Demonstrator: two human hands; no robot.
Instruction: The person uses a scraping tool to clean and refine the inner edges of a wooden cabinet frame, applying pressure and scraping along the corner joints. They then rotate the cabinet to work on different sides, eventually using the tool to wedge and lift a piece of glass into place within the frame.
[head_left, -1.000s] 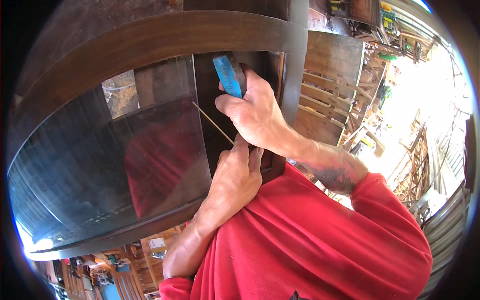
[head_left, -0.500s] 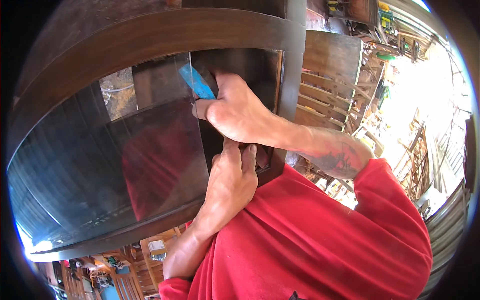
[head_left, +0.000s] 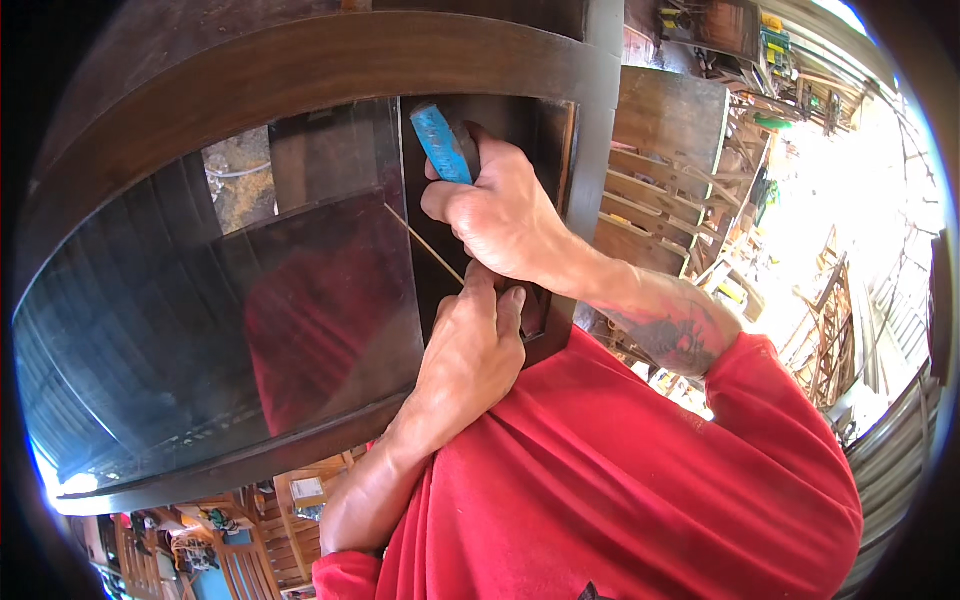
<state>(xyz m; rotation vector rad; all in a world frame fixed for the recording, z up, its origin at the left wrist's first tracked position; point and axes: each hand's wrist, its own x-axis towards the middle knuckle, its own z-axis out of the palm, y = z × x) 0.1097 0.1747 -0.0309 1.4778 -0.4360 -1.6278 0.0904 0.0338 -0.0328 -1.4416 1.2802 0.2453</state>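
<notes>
A dark wooden frame [head_left: 330,45] holds a glass pane [head_left: 330,300] that mirrors my red shirt. Beyond the pane's right edge lies a dark recess [head_left: 525,115]. My right hand [head_left: 500,205] is closed round a worn blue block-shaped tool [head_left: 440,145] over that recess; its exact kind is partly hidden by the fingers. Just below, my left hand [head_left: 470,335] is closed at the recess's lower part, thumb and forefinger close together. A thin pale strip [head_left: 425,243] runs slantwise from the pane's edge to the left forefinger. What the left fingertips grip is hardly visible.
Slatted wooden furniture [head_left: 650,190] stands to the right, with piled timber [head_left: 830,330] farther off in bright light. More slatted pieces [head_left: 245,575] and assorted items are at the lower left. Corrugated sheeting [head_left: 890,480] borders the right side.
My right hand has moved right and slightly up with the blue tool, off the pane's edge. The pale strip has come into sight. My left hand has shifted only slightly.
</notes>
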